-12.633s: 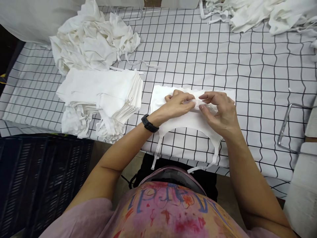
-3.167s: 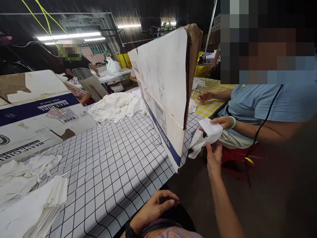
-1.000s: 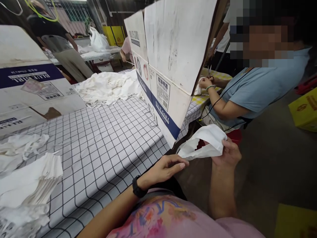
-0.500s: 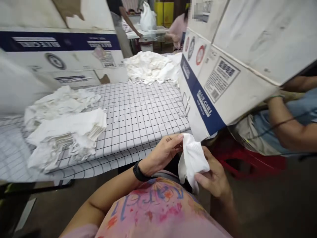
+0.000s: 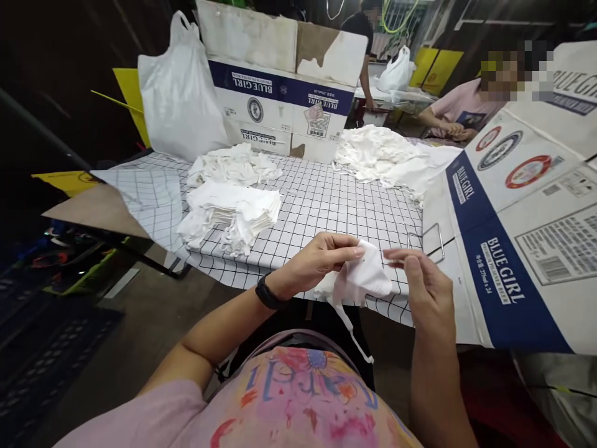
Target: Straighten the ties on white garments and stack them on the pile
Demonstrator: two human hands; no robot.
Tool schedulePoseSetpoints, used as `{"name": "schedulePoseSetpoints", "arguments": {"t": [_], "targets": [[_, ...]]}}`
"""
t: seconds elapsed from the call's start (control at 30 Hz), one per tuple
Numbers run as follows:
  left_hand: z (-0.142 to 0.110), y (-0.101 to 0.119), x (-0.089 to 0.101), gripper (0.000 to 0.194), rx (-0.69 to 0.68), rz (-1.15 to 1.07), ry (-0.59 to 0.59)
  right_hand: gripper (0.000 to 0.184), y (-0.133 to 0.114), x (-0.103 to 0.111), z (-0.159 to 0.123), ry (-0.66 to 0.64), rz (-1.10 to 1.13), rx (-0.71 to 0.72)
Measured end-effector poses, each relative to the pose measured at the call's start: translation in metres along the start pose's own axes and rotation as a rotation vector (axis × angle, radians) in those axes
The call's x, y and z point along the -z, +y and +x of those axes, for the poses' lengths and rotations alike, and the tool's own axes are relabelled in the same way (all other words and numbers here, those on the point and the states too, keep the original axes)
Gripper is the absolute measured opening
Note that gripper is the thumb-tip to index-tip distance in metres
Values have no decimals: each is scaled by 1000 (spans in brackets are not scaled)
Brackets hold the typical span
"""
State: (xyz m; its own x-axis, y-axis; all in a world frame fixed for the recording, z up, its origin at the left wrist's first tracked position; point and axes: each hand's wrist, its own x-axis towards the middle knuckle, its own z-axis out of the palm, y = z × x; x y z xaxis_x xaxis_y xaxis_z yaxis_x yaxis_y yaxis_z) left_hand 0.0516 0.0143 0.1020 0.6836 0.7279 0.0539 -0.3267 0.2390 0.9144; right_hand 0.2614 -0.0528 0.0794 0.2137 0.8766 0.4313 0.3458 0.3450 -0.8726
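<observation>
While the left hand (image 5: pixel 329 256) pinches the white garment (image 5: pixel 368 272) by its upper left part between thumb and fingertips, the garment itself lies to the right of that grip and sags downward, between the two hands, before the front edge of the worktop (image 5: pixel 312 199). Bunched as it is, its long axis is hard to tell, though the main panel slopes down to the right and one thin strap (image 5: pixel 347 322) trails lower, below the worktop's edge. The right hand (image 5: pixel 429 286) is just beside the garment's right edge, thumb and fingers parted and holding nothing; its tips, a little blurred, look apart from the garment, so the left is the nearer hand, being on it. Around them, from the left, a white bag (image 5: pixel 181 99) stands at the back, then a loose pile (image 5: pixel 233 165) with a neat stack (image 5: pixel 233 204) in front of it, both well apart from the left hand. The back box (image 5: pixel 280 93) walls off the rear, and a heap (image 5: pixel 377 152) lies to its right. A wire frame (image 5: pixel 441 241) is just beyond the right hand, against the side box (image 5: pixel 504 249), whose leaning wall would probably cramp any wide swing that way
</observation>
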Motion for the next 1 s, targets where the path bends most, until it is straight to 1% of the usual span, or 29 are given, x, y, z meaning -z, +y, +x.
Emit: {"name": "schedulePoseSetpoints", "arguments": {"t": [0.03,0.1,0.2,0.3,0.4,0.47,0.53,0.67,0.8,1.0], "targets": [[-1,5,2,29,-9,39,-19,29,-5,-7,12,-59,43,4],[-4,13,6,31,-36,117,-52,34,-11,-23,34,-243,143,-11],[-6,23,16,35,-71,191,-69,42,-9,-43,56,-514,260,-69],[-9,30,30,36,-77,217,-73,41,-4,-54,68,-670,265,-101],[-12,35,46,37,-42,255,-69,35,-7,-58,78,-779,244,-155],[-15,39,56,38,-26,284,-57,29,-12,-58,85,-783,230,-194],[-17,43,64,38,-28,291,-53,26,-17,-57,92,-738,220,-204],[-22,53,75,33,-21,278,-68,23,-19,-53,106,-642,228,-178],[-29,64,84,28,-3,340,-48,21,-17,-43,121,-546,217,-154],[-34,77,96,23,-3,484,55,21,-13,-26,138,-440,198,-123]]}}
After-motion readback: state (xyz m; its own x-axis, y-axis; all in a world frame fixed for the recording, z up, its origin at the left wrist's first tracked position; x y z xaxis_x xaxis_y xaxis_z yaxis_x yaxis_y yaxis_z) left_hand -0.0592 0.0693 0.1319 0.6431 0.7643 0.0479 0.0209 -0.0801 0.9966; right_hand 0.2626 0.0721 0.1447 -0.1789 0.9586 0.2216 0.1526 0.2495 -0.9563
